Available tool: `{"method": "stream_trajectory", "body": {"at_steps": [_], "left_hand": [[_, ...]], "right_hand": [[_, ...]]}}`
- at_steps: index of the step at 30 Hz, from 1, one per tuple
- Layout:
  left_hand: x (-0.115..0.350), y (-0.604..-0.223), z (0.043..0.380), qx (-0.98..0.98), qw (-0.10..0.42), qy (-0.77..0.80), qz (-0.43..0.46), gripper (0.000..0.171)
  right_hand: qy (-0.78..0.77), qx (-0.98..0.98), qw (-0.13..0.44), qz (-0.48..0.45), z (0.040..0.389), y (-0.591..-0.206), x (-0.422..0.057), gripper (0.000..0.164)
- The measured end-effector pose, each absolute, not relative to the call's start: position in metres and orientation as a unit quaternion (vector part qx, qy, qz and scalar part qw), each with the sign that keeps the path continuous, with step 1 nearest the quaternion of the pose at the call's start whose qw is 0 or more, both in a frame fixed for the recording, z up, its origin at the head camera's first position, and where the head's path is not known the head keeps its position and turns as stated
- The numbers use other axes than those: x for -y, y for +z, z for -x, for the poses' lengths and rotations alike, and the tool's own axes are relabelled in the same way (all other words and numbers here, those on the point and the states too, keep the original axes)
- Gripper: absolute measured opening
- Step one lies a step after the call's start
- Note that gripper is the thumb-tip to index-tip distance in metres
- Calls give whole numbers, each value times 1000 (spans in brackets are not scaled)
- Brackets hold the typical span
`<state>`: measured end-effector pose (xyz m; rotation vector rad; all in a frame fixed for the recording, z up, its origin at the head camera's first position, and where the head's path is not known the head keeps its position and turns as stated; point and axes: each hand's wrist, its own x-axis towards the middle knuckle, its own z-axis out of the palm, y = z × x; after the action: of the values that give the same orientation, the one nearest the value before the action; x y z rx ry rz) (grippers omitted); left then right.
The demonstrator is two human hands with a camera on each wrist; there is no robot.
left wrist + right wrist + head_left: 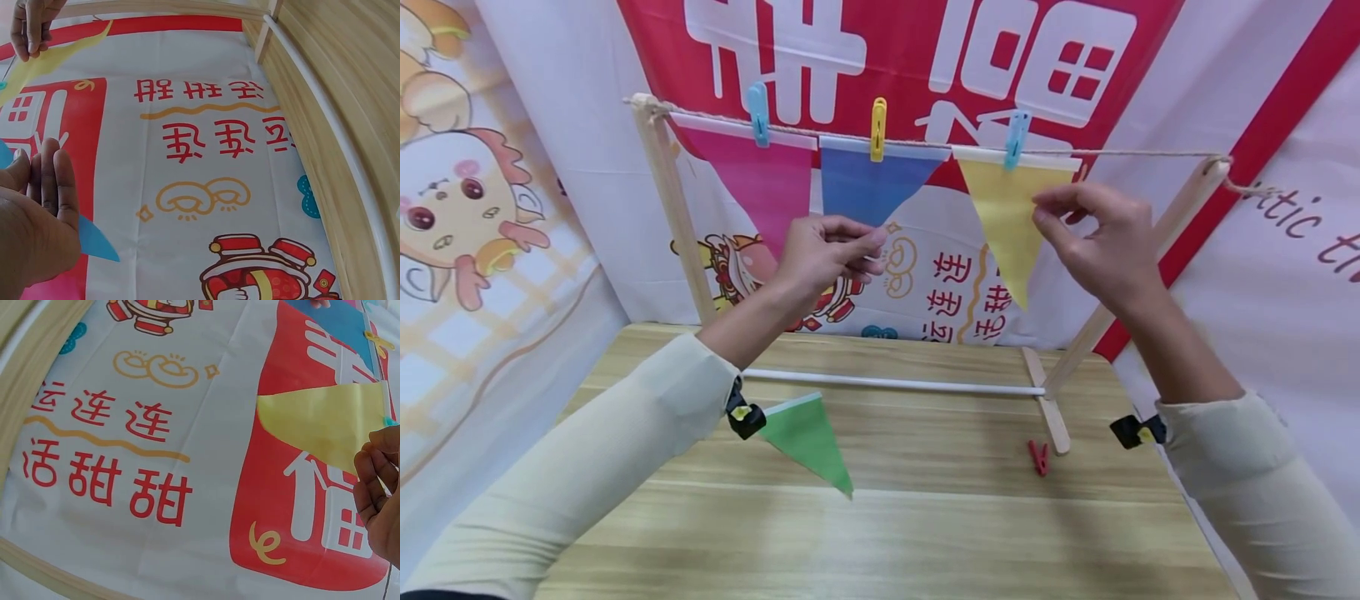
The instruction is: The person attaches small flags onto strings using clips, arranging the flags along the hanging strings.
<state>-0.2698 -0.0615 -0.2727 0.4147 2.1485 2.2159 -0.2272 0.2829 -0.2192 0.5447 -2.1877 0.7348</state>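
Three triangular pennants hang from a twine line [1135, 153]: a pink one [760, 171], a blue one [872, 179] and a yellow one [1000, 200]. A light blue clothespin [759, 112] holds the pink, a yellow clothespin [877, 129] the blue, another light blue clothespin [1017, 137] the yellow. My right hand [1105, 233] pinches the slanted right edge of the yellow pennant between thumb and forefinger. In front of the blue pennant's lower tip is my left hand [827, 254], its fingers loosely extended and nothing held; the tip is partly hidden behind it.
Wooden posts [673, 200] hold the line, joined low by a white rod [887, 382]. On the wooden table [925, 533] lie a green pennant [812, 442], partly behind my left wrist camera, and a red clothespin [1038, 458]. A printed cloth hangs behind.
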Motion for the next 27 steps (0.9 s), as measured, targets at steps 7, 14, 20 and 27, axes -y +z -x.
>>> {"method": "stream_trajectory", "body": {"at_steps": [7,14,20,27], "left_hand": [[64,-281,268,-684,27,718,-123,27],[72,-291,270,-694,35,710,-116,27],[85,-302,276,-715,33,692,-97,28],[98,-311,276,-724,43,684,-80,31]], "right_hand": [[296,857,364,-213,224,-226,-284,29],[294,861,357,-211,222,-233,-285,29],[293,864,351,-211,223,-239,-286,28],[293,866,340,-218,224,-247,-289,27]]}}
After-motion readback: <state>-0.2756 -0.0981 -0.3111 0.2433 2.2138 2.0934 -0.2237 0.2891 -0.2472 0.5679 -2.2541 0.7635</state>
